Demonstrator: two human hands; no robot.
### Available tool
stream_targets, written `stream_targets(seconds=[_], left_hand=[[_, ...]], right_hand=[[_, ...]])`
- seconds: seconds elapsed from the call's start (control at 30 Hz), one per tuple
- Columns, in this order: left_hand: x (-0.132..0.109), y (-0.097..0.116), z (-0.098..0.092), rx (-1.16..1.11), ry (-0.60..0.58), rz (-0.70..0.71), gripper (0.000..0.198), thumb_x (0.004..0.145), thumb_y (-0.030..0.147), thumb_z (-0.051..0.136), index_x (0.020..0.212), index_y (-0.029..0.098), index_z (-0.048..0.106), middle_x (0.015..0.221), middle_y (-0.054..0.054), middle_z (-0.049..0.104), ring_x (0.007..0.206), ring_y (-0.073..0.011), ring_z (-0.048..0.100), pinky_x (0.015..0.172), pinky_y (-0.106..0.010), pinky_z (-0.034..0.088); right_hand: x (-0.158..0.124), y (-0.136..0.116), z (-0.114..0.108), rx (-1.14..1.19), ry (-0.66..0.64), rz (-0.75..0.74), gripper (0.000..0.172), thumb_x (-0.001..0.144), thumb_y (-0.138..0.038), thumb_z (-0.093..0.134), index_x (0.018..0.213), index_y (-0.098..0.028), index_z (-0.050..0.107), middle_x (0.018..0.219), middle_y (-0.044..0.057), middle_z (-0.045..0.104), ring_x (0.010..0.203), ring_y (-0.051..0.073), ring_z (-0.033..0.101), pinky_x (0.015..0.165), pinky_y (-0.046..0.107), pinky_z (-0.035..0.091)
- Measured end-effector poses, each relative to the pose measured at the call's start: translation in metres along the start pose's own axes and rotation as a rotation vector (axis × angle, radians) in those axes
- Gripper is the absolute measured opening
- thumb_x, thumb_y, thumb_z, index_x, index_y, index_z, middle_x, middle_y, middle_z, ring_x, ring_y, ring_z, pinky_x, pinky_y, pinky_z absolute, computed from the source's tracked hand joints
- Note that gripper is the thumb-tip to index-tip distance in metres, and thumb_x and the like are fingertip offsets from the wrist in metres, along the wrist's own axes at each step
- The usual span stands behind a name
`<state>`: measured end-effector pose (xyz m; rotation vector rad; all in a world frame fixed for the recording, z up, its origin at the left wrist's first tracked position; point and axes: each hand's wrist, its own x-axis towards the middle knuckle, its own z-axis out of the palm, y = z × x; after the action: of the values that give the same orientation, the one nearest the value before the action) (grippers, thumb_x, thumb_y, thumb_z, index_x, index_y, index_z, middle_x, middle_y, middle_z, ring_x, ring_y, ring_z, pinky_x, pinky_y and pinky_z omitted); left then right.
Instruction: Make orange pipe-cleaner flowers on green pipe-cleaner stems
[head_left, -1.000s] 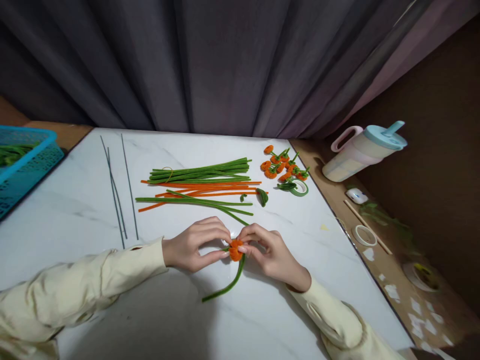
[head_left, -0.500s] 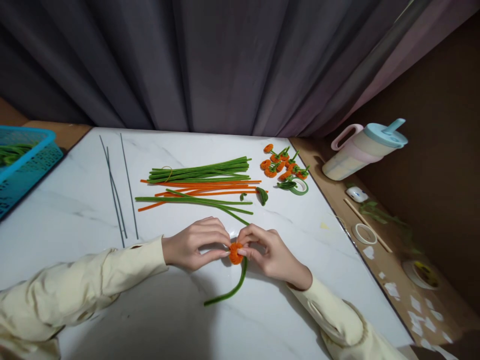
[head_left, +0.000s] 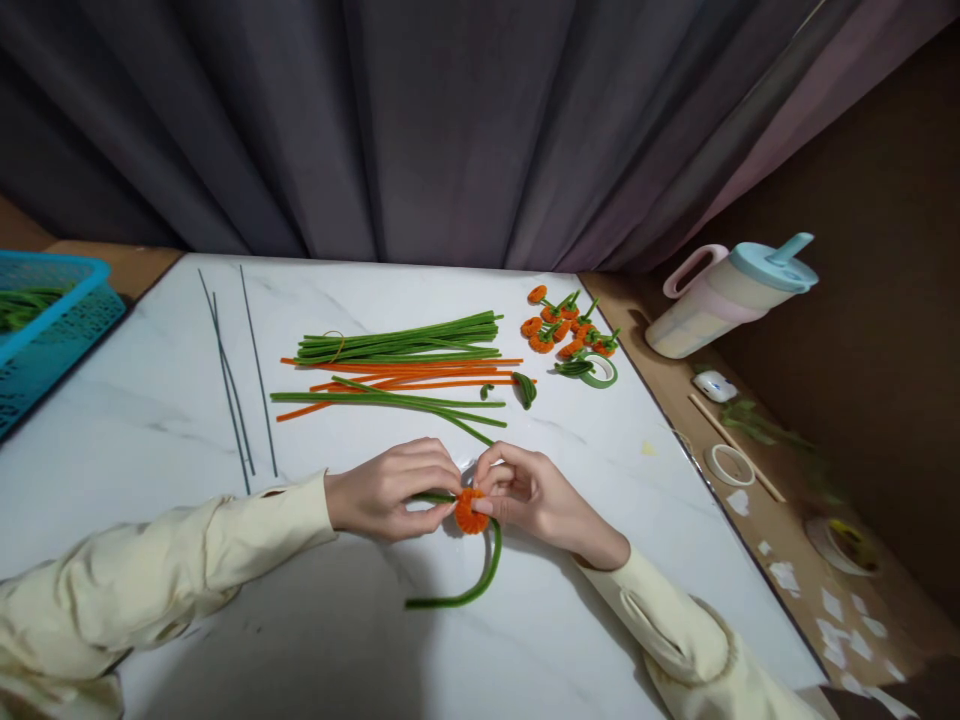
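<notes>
Between my hands is a small round orange pumpkin [head_left: 469, 519] made of ribbed, fuzzy pipe cleaner. My right hand [head_left: 536, 500] pinches it from the right with thumb and fingers. A green pipe cleaner [head_left: 491, 575] curves out beneath the right fingers and bends back left over the table. At the pumpkin's left edge, my left hand [head_left: 394, 492] is closed, thumb against fingers, on a short green stretch of pipe cleaner. How the green piece joins the pumpkin is hidden by the fingers.
Beyond my hands lie green pipe cleaners [head_left: 405, 342] and orange ones [head_left: 420, 372]. Several small orange pumpkins [head_left: 541, 343] sit beside green tape [head_left: 602, 371]. Thin wires [head_left: 259, 370] and a blue basket [head_left: 75, 320] are left; a tumbler [head_left: 712, 305] stands right.
A green stretch now shows between my left thumb and fingers. The pumpkin has turned slightly, its ribs facing me more, and the green tail bows out further right.
</notes>
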<state>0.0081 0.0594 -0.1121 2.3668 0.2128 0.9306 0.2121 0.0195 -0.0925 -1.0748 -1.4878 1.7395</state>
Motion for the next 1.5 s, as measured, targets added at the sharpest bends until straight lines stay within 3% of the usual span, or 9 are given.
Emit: stream_targets(seconds=[0.13, 0.33, 0.6, 0.83, 1.23, 1.5], left_hand=[[0.0005, -0.0008, 0.0009, -0.039, 0.088, -0.09, 0.019, 0.076, 0.005, 0.059, 0.092, 0.014, 0.059, 0.078, -0.01, 0.066, 0.072, -0.0169, 0.057, 0.067, -0.032, 0.05], [0.0001, -0.0004, -0.0008, -0.126, 0.24, -0.304, 0.011, 0.078, 0.009, 0.059, 0.087, 0.014, 0.061, 0.078, -0.009, 0.066, 0.071, -0.0153, 0.059, 0.065, -0.029, 0.051], [-0.001, -0.0001, -0.0007, -0.15, 0.283, -0.321, 0.01, 0.078, 0.012, 0.06, 0.088, 0.014, 0.062, 0.08, -0.008, 0.066, 0.071, -0.0146, 0.06, 0.065, -0.028, 0.05], [-0.0011, -0.0005, -0.0012, -0.163, 0.251, -0.35, 0.011, 0.077, 0.011, 0.061, 0.087, 0.013, 0.062, 0.079, -0.007, 0.065, 0.069, -0.0137, 0.059, 0.064, -0.026, 0.05], [0.0014, 0.0002, -0.0011, -0.185, 0.244, -0.328, 0.013, 0.076, 0.008, 0.061, 0.088, 0.013, 0.064, 0.079, -0.009, 0.067, 0.068, -0.0139, 0.057, 0.061, -0.028, 0.049], [0.0011, -0.0001, 0.002, -0.083, 0.286, -0.225, 0.014, 0.074, 0.006, 0.063, 0.085, 0.013, 0.066, 0.075, -0.009, 0.068, 0.067, -0.0156, 0.059, 0.062, -0.03, 0.051]], right_hand=[[0.0009, -0.0002, -0.0037, 0.043, 0.007, -0.036, 0.028, 0.078, -0.037, 0.067, 0.087, -0.018, 0.049, 0.077, 0.002, 0.06, 0.066, 0.011, 0.057, 0.059, 0.023, 0.044], [-0.0034, -0.0067, -0.0068, -0.326, 0.127, -0.317, 0.029, 0.077, -0.029, 0.069, 0.098, -0.021, 0.051, 0.101, 0.007, 0.059, 0.096, 0.018, 0.057, 0.089, 0.034, 0.046], [-0.0054, -0.0027, -0.0038, -0.4, 0.263, -0.437, 0.013, 0.081, -0.025, 0.065, 0.09, -0.019, 0.057, 0.092, 0.006, 0.065, 0.086, 0.017, 0.063, 0.077, 0.029, 0.052], [-0.0078, -0.0067, -0.0078, -0.541, 0.249, -0.552, 0.013, 0.082, -0.018, 0.062, 0.095, -0.019, 0.061, 0.095, 0.007, 0.067, 0.09, 0.017, 0.063, 0.081, 0.03, 0.052], [-0.0061, -0.0058, -0.0073, -0.544, 0.264, -0.509, 0.007, 0.085, -0.023, 0.059, 0.087, -0.019, 0.064, 0.087, 0.006, 0.07, 0.08, 0.016, 0.065, 0.075, 0.026, 0.053], [-0.0073, -0.0021, -0.0061, -0.525, 0.293, -0.454, 0.011, 0.084, -0.02, 0.058, 0.082, -0.019, 0.068, 0.082, 0.005, 0.072, 0.072, 0.016, 0.068, 0.068, 0.026, 0.054]])
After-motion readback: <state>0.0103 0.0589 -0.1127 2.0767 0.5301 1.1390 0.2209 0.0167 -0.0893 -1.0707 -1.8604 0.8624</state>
